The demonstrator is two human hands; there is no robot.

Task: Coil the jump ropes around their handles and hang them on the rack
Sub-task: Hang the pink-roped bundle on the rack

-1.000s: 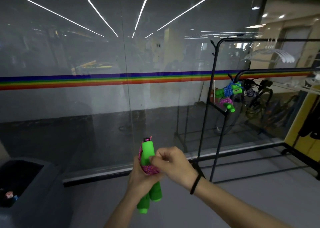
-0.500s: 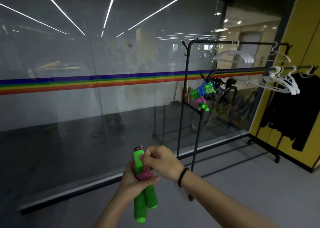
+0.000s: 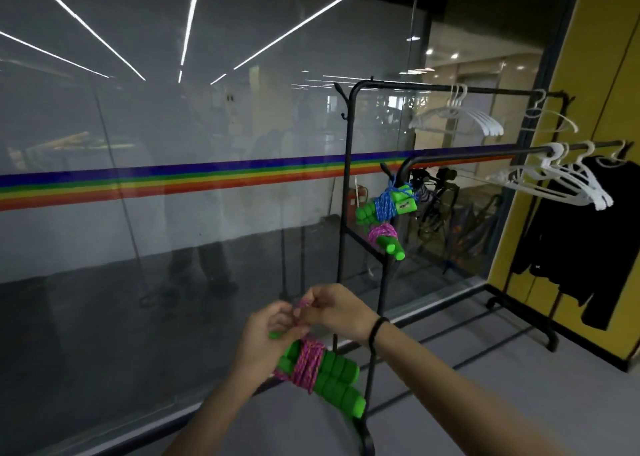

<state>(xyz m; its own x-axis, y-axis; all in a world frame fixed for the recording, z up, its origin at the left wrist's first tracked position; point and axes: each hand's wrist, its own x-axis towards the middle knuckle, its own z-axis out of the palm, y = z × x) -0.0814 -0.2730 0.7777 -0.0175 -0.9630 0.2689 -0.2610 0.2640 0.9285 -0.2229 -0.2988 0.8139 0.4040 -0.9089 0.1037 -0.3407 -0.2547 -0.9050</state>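
Observation:
My left hand [image 3: 266, 341] grips a pair of green foam handles [image 3: 334, 383] bound together by coils of pink rope [image 3: 306, 364]; the handles now slant down to the right. Just above them my right hand [image 3: 334, 310], with a black band at the wrist, pinches the rope's loose end. The black rack [image 3: 349, 164] stands ahead on the right. From its lower bar hang two wound jump ropes: a blue-roped bundle [image 3: 388, 203] and under it a pink-roped bundle [image 3: 384, 239].
A glass wall with a rainbow stripe [image 3: 173, 178] runs across the left and centre. White hangers [image 3: 561, 182] and a black garment [image 3: 585, 244] hang on the rack beside a yellow wall [image 3: 588, 74]. The rack's feet [image 3: 367, 435] lie on the grey floor near me.
My view has turned right and drawn nearer to the rack. The handles tipped from upright to slanted, and my right hand rose to pull the rope end above them.

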